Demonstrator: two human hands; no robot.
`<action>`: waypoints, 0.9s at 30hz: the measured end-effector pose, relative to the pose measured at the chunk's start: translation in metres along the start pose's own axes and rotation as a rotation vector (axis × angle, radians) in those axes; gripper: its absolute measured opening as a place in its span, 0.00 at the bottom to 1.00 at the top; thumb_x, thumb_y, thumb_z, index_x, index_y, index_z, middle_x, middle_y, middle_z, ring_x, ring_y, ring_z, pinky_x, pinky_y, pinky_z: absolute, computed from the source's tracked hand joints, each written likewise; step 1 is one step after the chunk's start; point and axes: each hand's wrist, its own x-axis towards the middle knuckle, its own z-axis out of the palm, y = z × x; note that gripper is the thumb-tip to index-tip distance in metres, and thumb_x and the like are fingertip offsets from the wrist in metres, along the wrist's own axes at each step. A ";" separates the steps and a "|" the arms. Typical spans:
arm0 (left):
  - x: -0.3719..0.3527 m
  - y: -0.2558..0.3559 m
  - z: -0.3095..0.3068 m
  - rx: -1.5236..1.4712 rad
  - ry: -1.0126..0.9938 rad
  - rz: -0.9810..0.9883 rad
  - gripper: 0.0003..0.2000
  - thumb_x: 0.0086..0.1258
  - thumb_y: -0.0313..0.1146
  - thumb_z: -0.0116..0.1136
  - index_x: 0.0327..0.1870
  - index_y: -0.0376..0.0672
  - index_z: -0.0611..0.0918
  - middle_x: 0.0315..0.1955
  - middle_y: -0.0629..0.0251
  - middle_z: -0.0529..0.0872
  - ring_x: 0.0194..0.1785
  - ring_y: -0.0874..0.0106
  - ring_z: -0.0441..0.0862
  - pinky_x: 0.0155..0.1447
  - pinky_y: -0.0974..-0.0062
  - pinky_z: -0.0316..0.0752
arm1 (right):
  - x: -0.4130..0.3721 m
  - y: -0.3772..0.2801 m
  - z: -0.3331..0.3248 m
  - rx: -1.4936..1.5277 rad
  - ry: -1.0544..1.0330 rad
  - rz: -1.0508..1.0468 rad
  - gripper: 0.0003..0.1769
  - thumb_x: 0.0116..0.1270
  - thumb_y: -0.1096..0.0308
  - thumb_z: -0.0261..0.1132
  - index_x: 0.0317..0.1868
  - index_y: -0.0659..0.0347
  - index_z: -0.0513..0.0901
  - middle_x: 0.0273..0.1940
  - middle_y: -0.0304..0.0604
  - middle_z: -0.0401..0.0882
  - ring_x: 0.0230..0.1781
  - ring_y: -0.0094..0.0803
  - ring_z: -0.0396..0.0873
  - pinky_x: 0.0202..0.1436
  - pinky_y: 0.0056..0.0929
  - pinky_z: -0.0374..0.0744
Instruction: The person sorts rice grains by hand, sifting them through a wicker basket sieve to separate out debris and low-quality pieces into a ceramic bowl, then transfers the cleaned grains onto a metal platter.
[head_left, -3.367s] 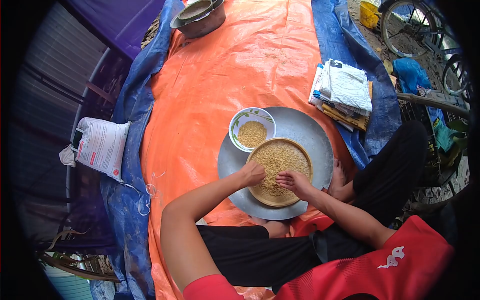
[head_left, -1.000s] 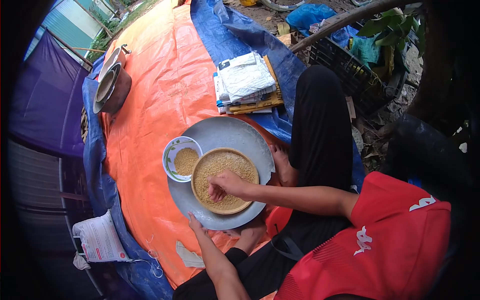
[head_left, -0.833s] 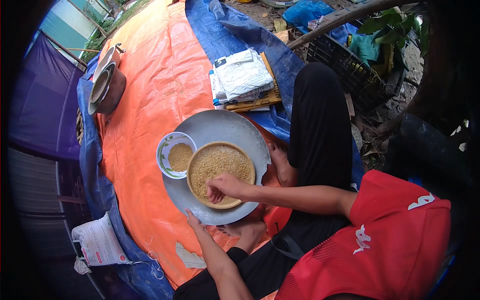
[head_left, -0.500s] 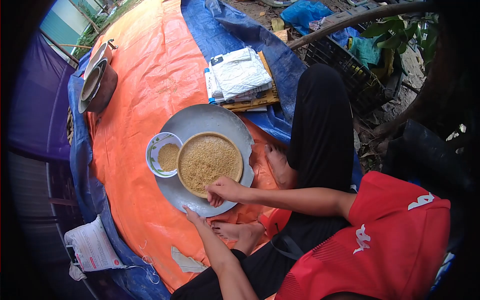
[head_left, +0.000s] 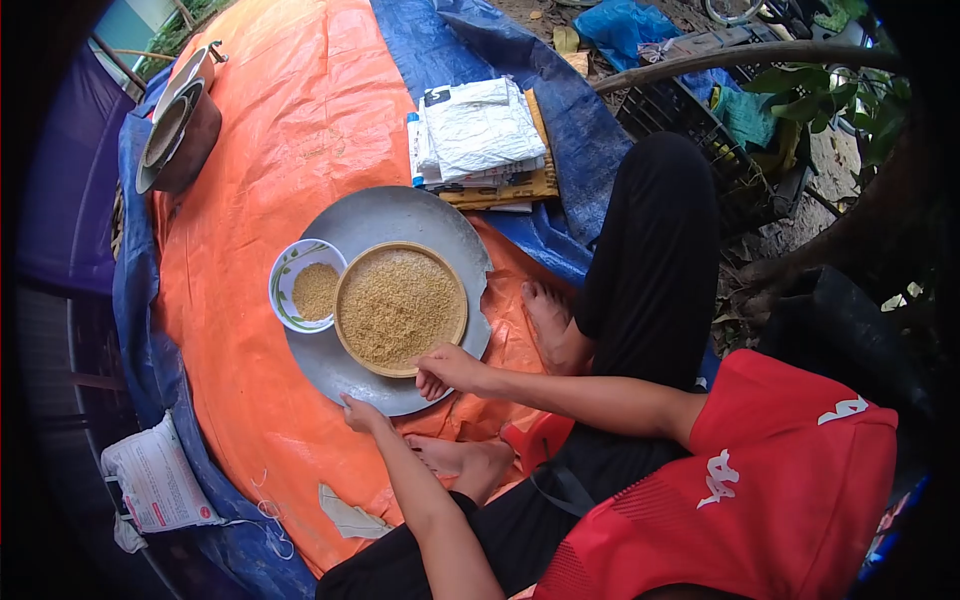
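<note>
A round metal tray lies on the orange tarp. On it sits a shallow round basket with a tan rim, filled with yellowish grain. A white bowl with green leaf patterns, holding some of the same grain, stands against the basket's left side. My left hand is closed at the tray's near edge, thumb by the rim. My right hand touches the basket's near rim with its fingers curled; whatever they pinch, if anything, is hidden.
Folded white and yellow sacks are stacked beyond the tray. Nested pots or basins stand at the upper left. A printed white bag sits on the blue tarp's edge. A black crate and branches are at the upper right.
The view has shifted slightly, so the tray, basket and bowl appear a little higher and further left. Both hands keep nearly the same places by the tray and basket.
</note>
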 end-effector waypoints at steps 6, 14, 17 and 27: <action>-0.007 0.024 -0.002 0.124 0.374 0.411 0.15 0.71 0.41 0.52 0.41 0.36 0.82 0.36 0.53 0.83 0.43 0.58 0.80 0.48 0.60 0.75 | 0.007 0.008 -0.006 0.061 0.061 0.043 0.20 0.71 0.59 0.53 0.30 0.66 0.81 0.26 0.46 0.83 0.22 0.31 0.83 0.27 0.25 0.83; -0.049 0.112 0.009 0.423 -0.369 1.227 0.07 0.62 0.29 0.61 0.40 0.40 0.80 0.40 0.58 0.79 0.46 0.59 0.79 0.48 0.62 0.75 | 0.013 0.007 -0.009 0.188 0.128 0.047 0.17 0.69 0.62 0.54 0.35 0.67 0.81 0.32 0.47 0.84 0.30 0.32 0.84 0.37 0.26 0.84; -0.056 0.112 0.011 0.600 -0.495 1.248 0.13 0.54 0.29 0.67 0.39 0.39 0.80 0.41 0.57 0.77 0.46 0.56 0.78 0.49 0.60 0.75 | 0.020 0.014 -0.015 0.191 0.145 0.048 0.18 0.71 0.59 0.55 0.37 0.68 0.81 0.33 0.47 0.84 0.31 0.32 0.84 0.39 0.26 0.84; -0.055 0.095 0.030 0.607 -0.521 1.113 0.06 0.62 0.24 0.53 0.31 0.38 0.84 0.33 0.50 0.84 0.38 0.53 0.84 0.44 0.58 0.79 | 0.028 0.018 -0.026 0.174 0.138 0.071 0.21 0.73 0.55 0.54 0.43 0.69 0.79 0.37 0.49 0.83 0.36 0.33 0.84 0.42 0.25 0.83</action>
